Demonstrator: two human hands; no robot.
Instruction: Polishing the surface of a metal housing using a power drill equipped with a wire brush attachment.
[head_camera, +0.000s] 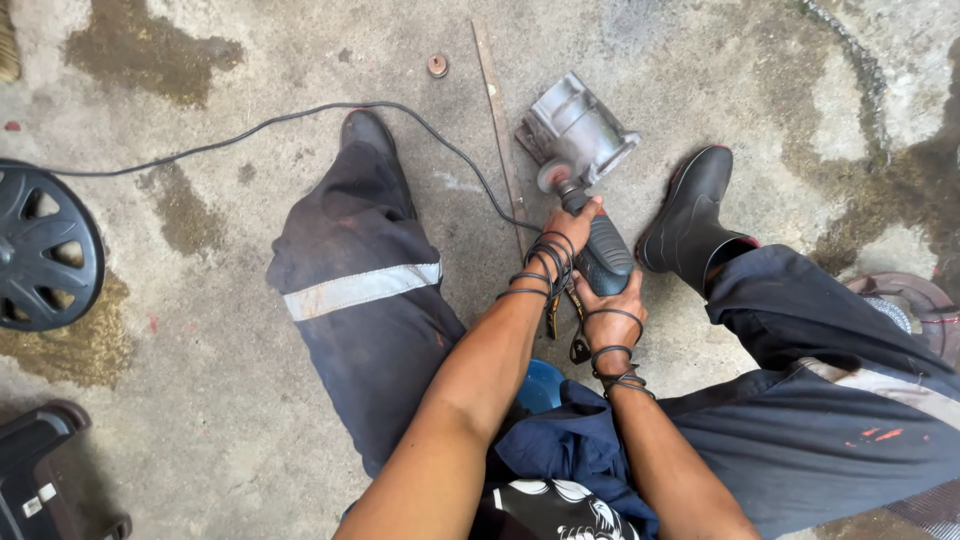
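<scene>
— Grinder (600, 250) sits gripped in both your hands: left hand (562, 235) wrapped near the head, right hand (608, 305) closed on the body, wheel touching the metal housing (578, 130) on the floor.

— Risk?

— Loose housing could kick; your boot (695, 215) is near.

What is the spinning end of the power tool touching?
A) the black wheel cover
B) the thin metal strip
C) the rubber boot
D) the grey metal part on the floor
D: both hands, left hand and right hand, hold the power tool, whose tip meets the grey metal part.
</scene>
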